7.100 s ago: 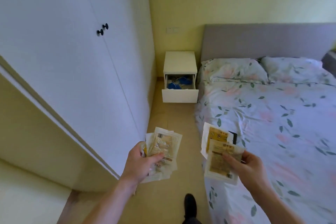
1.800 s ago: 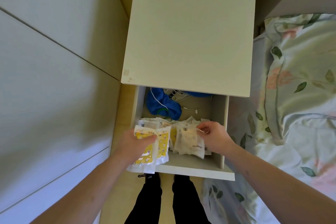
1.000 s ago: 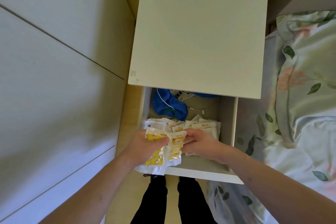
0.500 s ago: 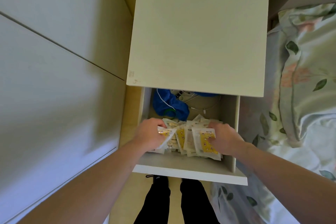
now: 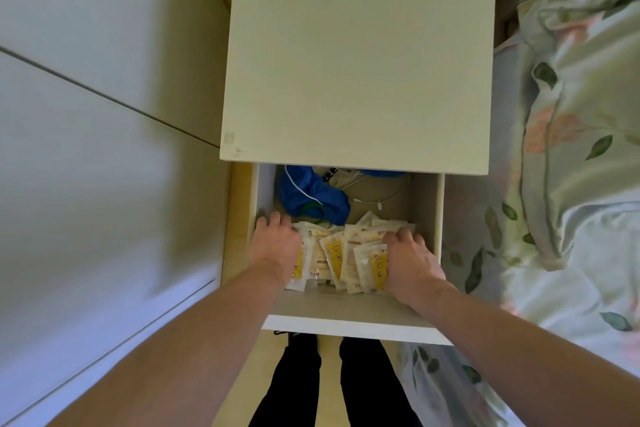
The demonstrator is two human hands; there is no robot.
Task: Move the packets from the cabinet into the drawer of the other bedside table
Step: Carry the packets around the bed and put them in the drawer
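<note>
Both hands, left hand (image 5: 275, 246) and right hand (image 5: 410, 258), seemingly flat (uncurled), press packets (image 5: 341, 255) in drawer (image 5: 349, 322)

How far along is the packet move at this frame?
Done: the packets lie inside the open drawer. In hand: left hand and right hand rest on the pile, apparently tidying it. Left: withdraw both hands; whether more remain in the cabinet is unseen.

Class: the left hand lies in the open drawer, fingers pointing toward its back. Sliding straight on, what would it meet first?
Probably the blue cloth, just beyond the left hand; depth is unclear, so it might pass alongside.
</note>
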